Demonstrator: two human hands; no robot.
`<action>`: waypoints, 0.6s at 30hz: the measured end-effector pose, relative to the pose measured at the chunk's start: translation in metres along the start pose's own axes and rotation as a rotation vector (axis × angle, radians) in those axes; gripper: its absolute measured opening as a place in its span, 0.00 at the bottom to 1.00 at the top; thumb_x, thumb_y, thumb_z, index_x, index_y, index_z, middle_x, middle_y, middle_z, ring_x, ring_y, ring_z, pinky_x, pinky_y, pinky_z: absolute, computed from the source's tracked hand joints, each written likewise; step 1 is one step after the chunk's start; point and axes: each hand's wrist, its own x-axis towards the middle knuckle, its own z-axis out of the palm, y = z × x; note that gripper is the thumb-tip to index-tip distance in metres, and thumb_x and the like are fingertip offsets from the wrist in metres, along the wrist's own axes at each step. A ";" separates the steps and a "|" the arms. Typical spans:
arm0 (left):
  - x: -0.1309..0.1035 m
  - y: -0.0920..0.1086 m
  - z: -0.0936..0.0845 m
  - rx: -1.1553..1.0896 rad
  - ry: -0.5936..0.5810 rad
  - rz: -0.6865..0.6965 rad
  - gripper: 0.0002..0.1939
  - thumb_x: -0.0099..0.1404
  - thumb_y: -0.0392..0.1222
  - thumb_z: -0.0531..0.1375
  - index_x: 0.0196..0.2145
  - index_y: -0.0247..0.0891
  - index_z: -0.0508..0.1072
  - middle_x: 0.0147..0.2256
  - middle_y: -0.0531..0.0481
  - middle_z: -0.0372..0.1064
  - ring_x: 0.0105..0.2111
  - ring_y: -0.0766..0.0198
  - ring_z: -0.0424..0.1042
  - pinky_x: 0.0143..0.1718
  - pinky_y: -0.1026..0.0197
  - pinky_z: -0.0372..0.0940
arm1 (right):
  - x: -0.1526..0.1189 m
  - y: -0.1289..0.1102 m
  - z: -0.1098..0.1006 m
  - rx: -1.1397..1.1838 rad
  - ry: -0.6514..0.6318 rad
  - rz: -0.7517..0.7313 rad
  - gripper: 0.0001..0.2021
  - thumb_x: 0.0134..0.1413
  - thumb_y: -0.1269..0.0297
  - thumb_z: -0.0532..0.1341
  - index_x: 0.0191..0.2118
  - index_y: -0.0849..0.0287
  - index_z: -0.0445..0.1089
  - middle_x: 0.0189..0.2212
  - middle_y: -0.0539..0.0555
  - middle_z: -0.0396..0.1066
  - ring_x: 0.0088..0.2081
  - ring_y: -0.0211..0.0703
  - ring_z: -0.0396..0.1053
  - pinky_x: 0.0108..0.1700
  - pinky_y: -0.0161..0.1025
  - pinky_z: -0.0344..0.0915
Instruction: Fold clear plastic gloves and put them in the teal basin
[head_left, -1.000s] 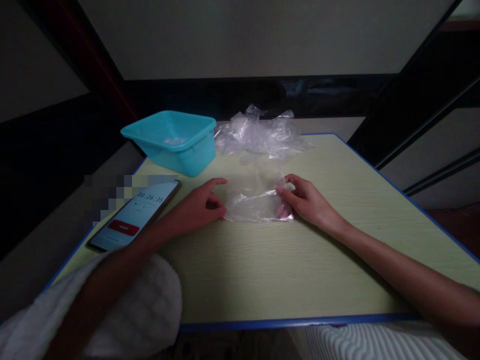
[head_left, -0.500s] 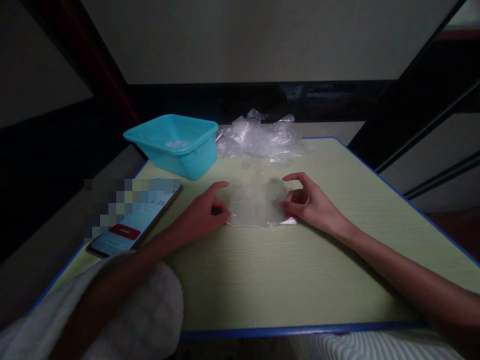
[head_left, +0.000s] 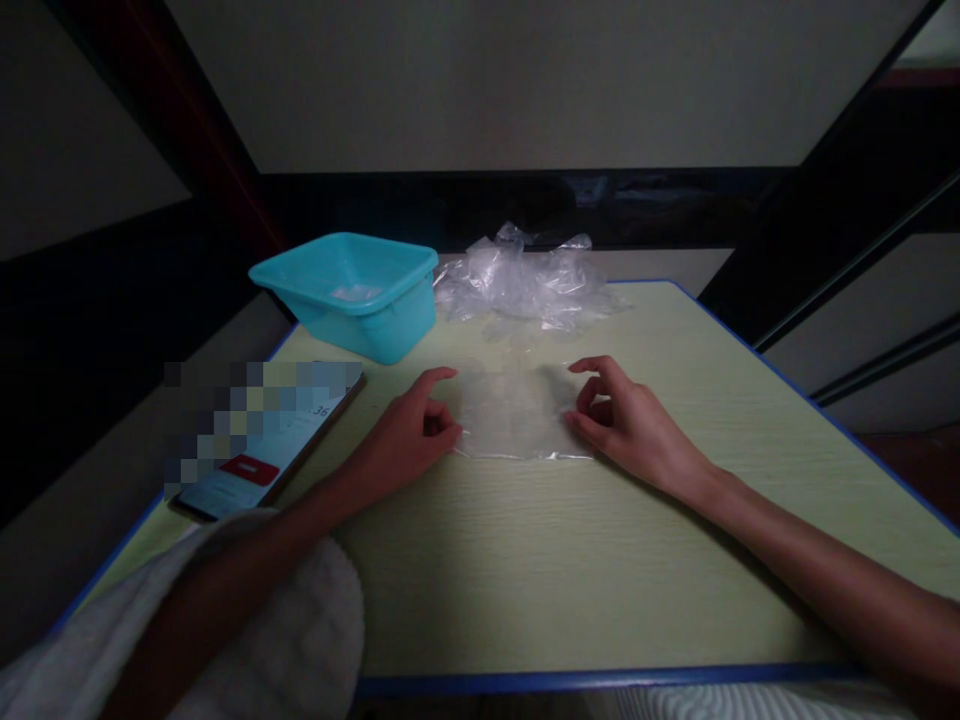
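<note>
A clear plastic bag (head_left: 517, 412) lies flat on the pale wood-grain table, between my two hands. My left hand (head_left: 420, 425) rests at the bag's left edge, its thumb near the lower left corner, index finger stretched out apart from the thumb. At the right edge is my right hand (head_left: 619, 415), thumb touching or close to the bag, index finger extended and the other fingers curled. Neither hand is closed on the bag. Behind it, a heap of crumpled clear plastic bags (head_left: 525, 280) sits at the table's back edge.
A turquoise basket (head_left: 394, 325) with some clear plastic inside stands at the back left. In front of it, a phone (head_left: 300, 430) with a lit, partly blurred screen lies near the left edge. The table (head_left: 585, 580) has a blue rim; a wall rises behind.
My right thumb has moved slightly to the right along the bag's edge, and the bag's lower right corner looks flatter. The whole view has shifted a little.
</note>
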 end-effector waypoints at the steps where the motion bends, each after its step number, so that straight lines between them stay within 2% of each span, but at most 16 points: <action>1: 0.000 0.000 0.000 0.000 0.003 0.009 0.29 0.52 0.34 0.55 0.54 0.33 0.56 0.19 0.61 0.61 0.21 0.68 0.62 0.24 0.67 0.56 | 0.000 0.000 -0.001 -0.038 0.006 -0.009 0.18 0.49 0.66 0.55 0.47 0.59 0.54 0.25 0.48 0.63 0.20 0.36 0.61 0.21 0.34 0.56; 9: 0.000 -0.004 0.003 0.061 0.034 0.054 0.27 0.55 0.34 0.55 0.53 0.34 0.56 0.19 0.62 0.59 0.20 0.68 0.60 0.24 0.66 0.56 | -0.002 -0.002 -0.007 -0.136 0.034 -0.076 0.16 0.51 0.67 0.56 0.46 0.61 0.58 0.24 0.49 0.65 0.21 0.37 0.61 0.22 0.35 0.58; 12: -0.001 -0.004 0.003 0.176 0.129 0.123 0.25 0.55 0.34 0.56 0.51 0.35 0.59 0.23 0.59 0.60 0.22 0.68 0.61 0.26 0.65 0.58 | -0.004 -0.006 -0.011 -0.200 0.037 -0.177 0.11 0.54 0.66 0.54 0.43 0.62 0.62 0.25 0.51 0.67 0.23 0.39 0.65 0.26 0.37 0.63; 15: -0.006 -0.001 0.004 0.336 0.209 0.303 0.19 0.56 0.35 0.56 0.47 0.36 0.64 0.34 0.51 0.65 0.33 0.63 0.66 0.37 0.60 0.63 | -0.008 -0.010 -0.015 -0.340 -0.107 -0.392 0.15 0.60 0.62 0.51 0.47 0.66 0.64 0.40 0.62 0.70 0.40 0.48 0.69 0.42 0.45 0.66; 16: -0.008 -0.001 0.005 0.385 0.184 0.380 0.18 0.58 0.36 0.55 0.47 0.35 0.64 0.40 0.47 0.66 0.40 0.60 0.66 0.43 0.57 0.62 | -0.009 -0.009 -0.015 -0.395 -0.170 -0.453 0.19 0.61 0.59 0.50 0.52 0.67 0.62 0.47 0.65 0.67 0.48 0.52 0.66 0.49 0.49 0.63; 18: -0.011 -0.002 0.008 0.488 0.045 0.513 0.21 0.61 0.40 0.54 0.52 0.34 0.61 0.53 0.40 0.60 0.53 0.55 0.60 0.53 0.53 0.56 | -0.012 -0.006 -0.014 -0.491 -0.281 -0.527 0.29 0.60 0.52 0.49 0.60 0.68 0.52 0.57 0.68 0.57 0.58 0.56 0.56 0.58 0.55 0.52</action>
